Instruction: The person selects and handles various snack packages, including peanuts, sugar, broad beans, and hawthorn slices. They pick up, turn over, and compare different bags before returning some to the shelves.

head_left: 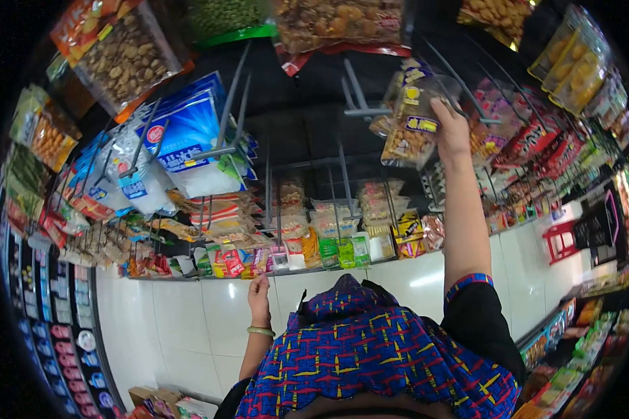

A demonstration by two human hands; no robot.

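My right hand (pixel 449 133) reaches up to the rack, fingers closed on the edge of a clear snack bag (pixel 409 129) with a yellow emblem and brown pieces inside. Other similar bags sit partly hidden behind it, beside a metal display hook (pixel 367 112). Low on the left, my left hand (pixel 258 292), with a bangle on the wrist, has its fingers curled together. It is close to the colourful small packets (pixel 229 262) on the bottom shelf. Whether anything is between those fingers is too small to make out.
Blue and white bags (pixel 189 157) hang left of centre. Large nut bags (pixel 122 59) hang overhead, and red packets (pixel 528 143) hang at right. Several metal prongs (pixel 241 105) stick out toward me. A red stool (pixel 559 241) stands at far right, and a box (pixel 154 401) lies on the floor.
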